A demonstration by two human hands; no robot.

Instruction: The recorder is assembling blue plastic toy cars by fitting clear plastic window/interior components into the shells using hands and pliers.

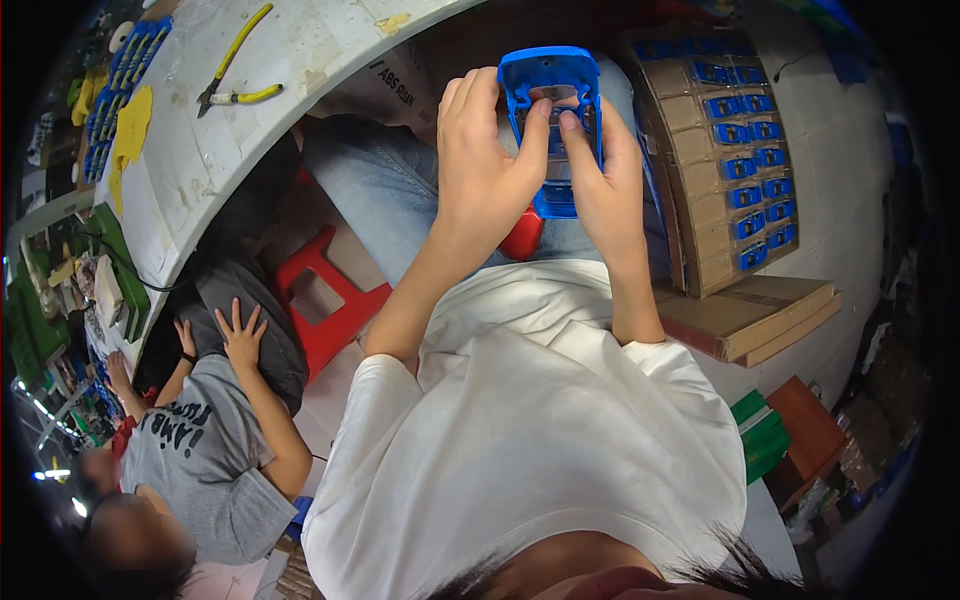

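Above my lap I hold a blue plastic shell (548, 64), shaped like a toy car body. My left hand (482, 165) is closed round its left side, and my right hand (608, 188) grips the right side. Both thumbs press on the inner part near the middle, where a clear or shiny piece shows. The shell's lower end sticks out below between my hands. What lies under my thumbs and fingers is hidden.
At right stands a cardboard tray (700, 215) holding rows of small blue car-shaped parts, above flat cardboard boxes (740, 312). Yellow-handled pliers (228, 70) lie on the white table (310, 35) at left. A red stool (325, 285) and a seated co-worker (215, 430) are at lower left.
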